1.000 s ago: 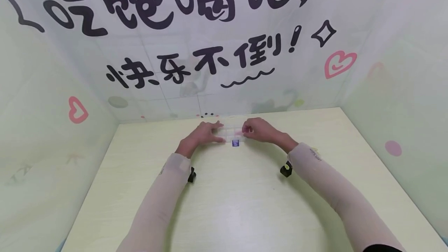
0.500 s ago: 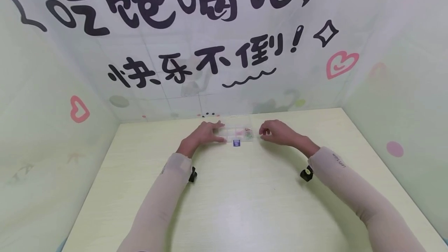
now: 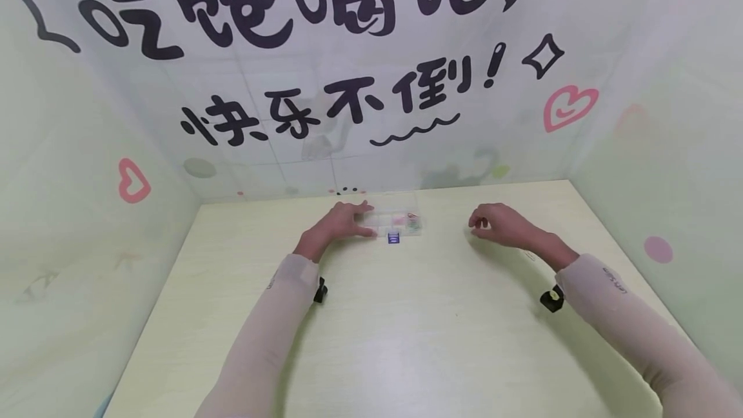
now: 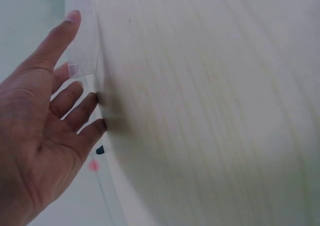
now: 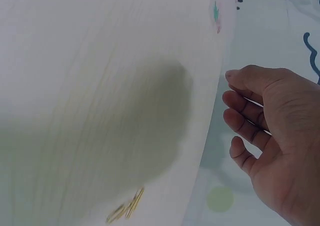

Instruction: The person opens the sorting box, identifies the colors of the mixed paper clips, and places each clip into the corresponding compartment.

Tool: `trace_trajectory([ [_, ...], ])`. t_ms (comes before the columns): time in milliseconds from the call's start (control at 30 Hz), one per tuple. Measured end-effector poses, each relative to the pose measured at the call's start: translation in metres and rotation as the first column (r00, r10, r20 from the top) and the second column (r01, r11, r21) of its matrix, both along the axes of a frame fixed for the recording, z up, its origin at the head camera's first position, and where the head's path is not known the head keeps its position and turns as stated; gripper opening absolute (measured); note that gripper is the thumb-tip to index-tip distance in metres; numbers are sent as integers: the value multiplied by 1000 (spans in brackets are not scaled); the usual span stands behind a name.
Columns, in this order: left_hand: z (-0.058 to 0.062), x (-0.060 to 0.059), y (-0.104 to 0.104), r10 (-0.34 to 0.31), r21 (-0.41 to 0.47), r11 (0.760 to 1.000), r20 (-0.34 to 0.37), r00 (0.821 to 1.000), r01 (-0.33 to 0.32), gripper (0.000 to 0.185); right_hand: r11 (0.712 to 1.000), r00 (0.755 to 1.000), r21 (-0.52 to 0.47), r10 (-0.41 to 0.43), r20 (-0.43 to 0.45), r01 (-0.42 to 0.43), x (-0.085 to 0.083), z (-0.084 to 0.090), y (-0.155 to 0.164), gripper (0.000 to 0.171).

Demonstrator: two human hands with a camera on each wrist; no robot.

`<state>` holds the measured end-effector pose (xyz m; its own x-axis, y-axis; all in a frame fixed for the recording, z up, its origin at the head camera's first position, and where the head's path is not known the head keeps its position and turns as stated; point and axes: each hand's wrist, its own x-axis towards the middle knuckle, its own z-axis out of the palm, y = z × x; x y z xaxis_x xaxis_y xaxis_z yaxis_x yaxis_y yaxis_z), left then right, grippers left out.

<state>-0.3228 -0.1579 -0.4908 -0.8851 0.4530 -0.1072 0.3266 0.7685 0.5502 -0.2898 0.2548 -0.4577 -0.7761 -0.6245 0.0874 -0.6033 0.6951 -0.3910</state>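
Note:
A clear plastic compartment box [image 3: 380,219] lies near the back of the table, its transparent lid [image 3: 397,202] raised toward the wall. Small pink pieces [image 3: 399,218] and thin red and green pieces [image 3: 413,221] lie in its right-hand compartments. My left hand [image 3: 344,220] grips the box's left end, thumb at the front and fingers behind. A blue label [image 3: 393,237] shows at the box's front. Well to the right, my right hand [image 3: 504,224] hovers over the table, fingers loosely curled with nothing between them. Gold paper clips [image 5: 126,206] lie on the table near it.
The pale wooden table [image 3: 371,340] ends at a printed backdrop [image 3: 278,173] just behind the box. Fabric side walls stand left and right. Each wrist carries a small black camera, such as the right one [image 3: 552,298].
My right hand has moved from the box's right end out to the right, uncovering the coloured pieces. The left hand stays on the box.

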Motion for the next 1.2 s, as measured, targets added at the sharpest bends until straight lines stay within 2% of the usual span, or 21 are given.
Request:
trace_trajectory([
  [500,-1,1,0,3,22,1000,-1,1000,-3,82,1000,1000,10,-16,13,16,10,-3,56,9],
  [933,-2,1,-2,-3,21,1000,-10,1000,3,81,999,996,20,-35,77,34,16,-13,85,8],
  [1200,-2,1,-2,-3,24,1000,-13,1000,3,81,997,990,37,-78,114,74,19,-19,97,10],
])
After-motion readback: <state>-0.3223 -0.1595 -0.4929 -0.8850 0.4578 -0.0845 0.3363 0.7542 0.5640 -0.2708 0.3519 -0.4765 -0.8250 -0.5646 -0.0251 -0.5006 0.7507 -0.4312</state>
